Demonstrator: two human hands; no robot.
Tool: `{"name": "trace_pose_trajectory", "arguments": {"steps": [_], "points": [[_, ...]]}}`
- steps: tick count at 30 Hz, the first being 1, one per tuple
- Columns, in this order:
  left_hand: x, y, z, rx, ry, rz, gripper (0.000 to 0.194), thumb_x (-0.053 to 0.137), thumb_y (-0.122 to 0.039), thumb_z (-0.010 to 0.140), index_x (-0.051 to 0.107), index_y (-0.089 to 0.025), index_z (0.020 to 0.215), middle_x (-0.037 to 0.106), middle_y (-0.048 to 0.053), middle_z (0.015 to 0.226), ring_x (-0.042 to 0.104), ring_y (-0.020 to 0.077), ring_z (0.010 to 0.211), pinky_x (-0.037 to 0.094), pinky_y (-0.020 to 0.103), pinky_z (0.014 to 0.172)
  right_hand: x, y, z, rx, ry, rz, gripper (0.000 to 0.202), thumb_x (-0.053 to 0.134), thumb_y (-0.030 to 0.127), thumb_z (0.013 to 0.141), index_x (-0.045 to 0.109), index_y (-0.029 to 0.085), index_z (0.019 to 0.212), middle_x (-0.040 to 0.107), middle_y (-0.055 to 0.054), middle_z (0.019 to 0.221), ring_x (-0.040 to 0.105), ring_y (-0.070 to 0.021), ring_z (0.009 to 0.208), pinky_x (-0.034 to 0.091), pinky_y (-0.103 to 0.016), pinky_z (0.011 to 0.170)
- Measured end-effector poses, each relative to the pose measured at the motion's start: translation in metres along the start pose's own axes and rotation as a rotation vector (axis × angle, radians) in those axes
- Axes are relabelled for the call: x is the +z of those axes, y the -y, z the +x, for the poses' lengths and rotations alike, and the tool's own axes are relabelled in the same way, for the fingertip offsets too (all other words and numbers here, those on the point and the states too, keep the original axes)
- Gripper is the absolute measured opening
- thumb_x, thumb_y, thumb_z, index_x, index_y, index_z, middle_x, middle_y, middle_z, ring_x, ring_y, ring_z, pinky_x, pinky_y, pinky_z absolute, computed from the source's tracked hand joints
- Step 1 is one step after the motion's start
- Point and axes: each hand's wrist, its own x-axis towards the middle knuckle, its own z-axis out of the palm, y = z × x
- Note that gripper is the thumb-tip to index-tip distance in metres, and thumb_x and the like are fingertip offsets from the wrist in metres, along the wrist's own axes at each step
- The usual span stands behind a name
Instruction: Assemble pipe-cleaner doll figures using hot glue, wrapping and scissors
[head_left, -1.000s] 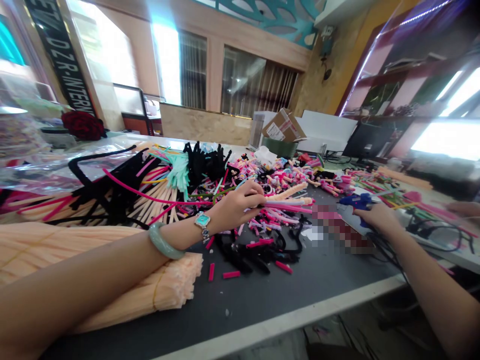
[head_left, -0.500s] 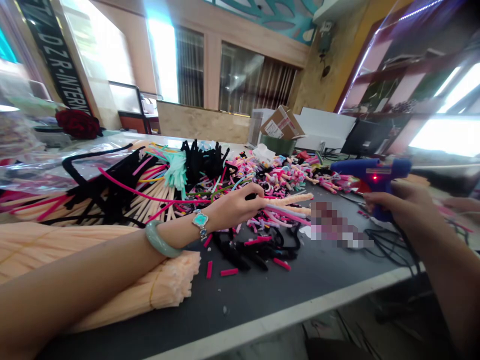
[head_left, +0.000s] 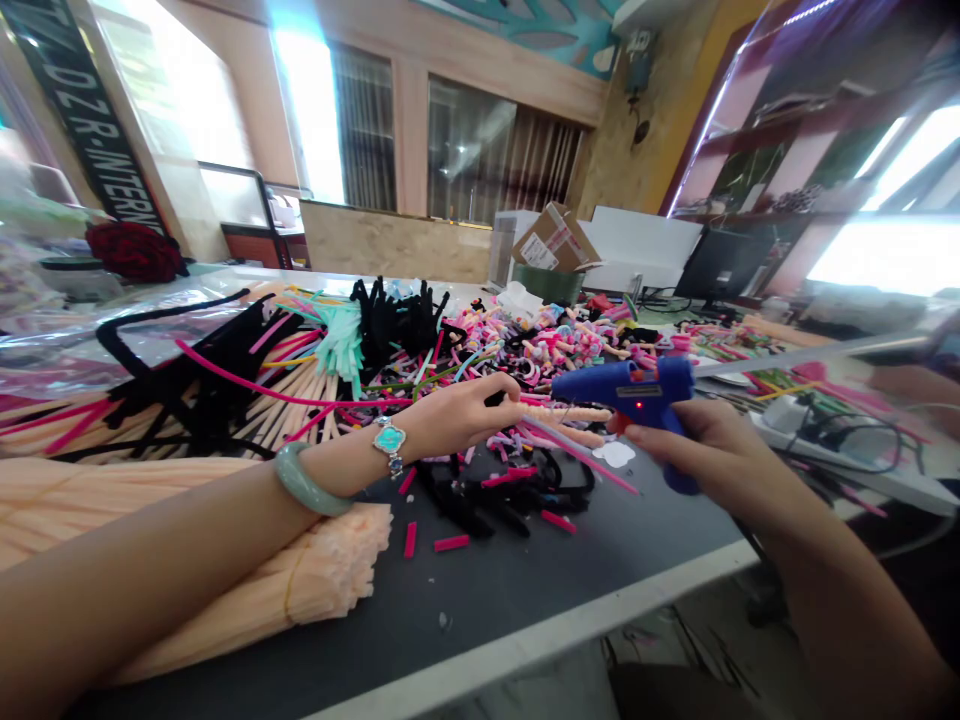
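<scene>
My left hand (head_left: 465, 412) is closed in a pinch around peach pipe cleaners (head_left: 570, 413), coiled and pointing right. A pink and a pale lilac stem (head_left: 585, 457) also stick out from beside those fingers. In my right hand (head_left: 709, 445) is a blue glue gun (head_left: 660, 388) with a red light on its side. Its nozzle (head_left: 562, 388) points left, just above the peach stems; whether they touch I cannot tell. A long clear glue stick (head_left: 802, 357) runs out of the gun's back.
A banded peach pipe cleaner bundle (head_left: 330, 565) lies under my left forearm. Black stems (head_left: 465, 500) and pink offcuts (head_left: 451, 543) are on the grey table (head_left: 525, 600). Behind is a colourful pile (head_left: 547, 340). At right are a power strip (head_left: 862, 465) and another person's hand (head_left: 911, 395).
My right hand has brought the glue gun left, from the far right to over the peach stems. My left hand keeps its pinch. The view has shifted slightly, showing the power strip.
</scene>
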Motion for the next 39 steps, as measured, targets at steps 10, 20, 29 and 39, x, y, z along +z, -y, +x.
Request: {"name": "trace_pose_trajectory", "arguments": {"steps": [10, 20, 29, 39], "points": [[0.006, 0.004, 0.002, 0.040, -0.063, -0.075, 0.022, 0.043, -0.013, 0.090, 0.056, -0.016, 0.107, 0.054, 0.011, 0.108, 0.058, 0.0168, 0.100, 0.053, 0.030, 0.088, 0.014, -0.001, 0.006, -0.054, 0.064, -0.086, 0.044, 0.056, 0.058, 0.080, 0.055, 0.018, 0.063, 0.041, 0.004, 0.050, 0.038, -0.0090, 0.044, 0.026, -0.024, 0.041], [0.006, 0.004, 0.003, 0.034, -0.104, -0.090, 0.018, 0.047, -0.009, 0.086, 0.055, -0.014, 0.102, 0.055, 0.011, 0.105, 0.058, 0.0159, 0.099, 0.053, 0.029, 0.087, 0.014, -0.002, 0.005, -0.098, 0.070, -0.181, 0.047, 0.054, 0.060, 0.080, 0.055, 0.017, 0.062, 0.042, 0.003, 0.050, 0.038, -0.0088, 0.046, 0.023, -0.023, 0.044], [0.007, 0.005, 0.001, 0.031, -0.113, -0.074, 0.017, 0.050, -0.009, 0.085, 0.056, -0.015, 0.099, 0.057, 0.010, 0.105, 0.058, 0.0154, 0.099, 0.053, 0.029, 0.088, 0.012, 0.003, 0.005, -0.157, 0.104, -0.257, 0.048, 0.051, 0.060, 0.082, 0.062, 0.016, 0.070, 0.044, 0.002, 0.054, 0.038, -0.0101, 0.050, 0.024, -0.024, 0.046], [0.008, 0.005, 0.001, 0.060, -0.156, -0.072, 0.019, 0.052, -0.009, 0.085, 0.055, -0.016, 0.103, 0.058, 0.011, 0.106, 0.059, 0.0163, 0.100, 0.053, 0.029, 0.088, 0.015, 0.008, 0.006, -0.252, 0.162, -0.306, 0.049, 0.047, 0.063, 0.085, 0.066, 0.018, 0.083, 0.056, -0.001, 0.069, 0.047, -0.0147, 0.066, 0.035, -0.024, 0.060]]}}
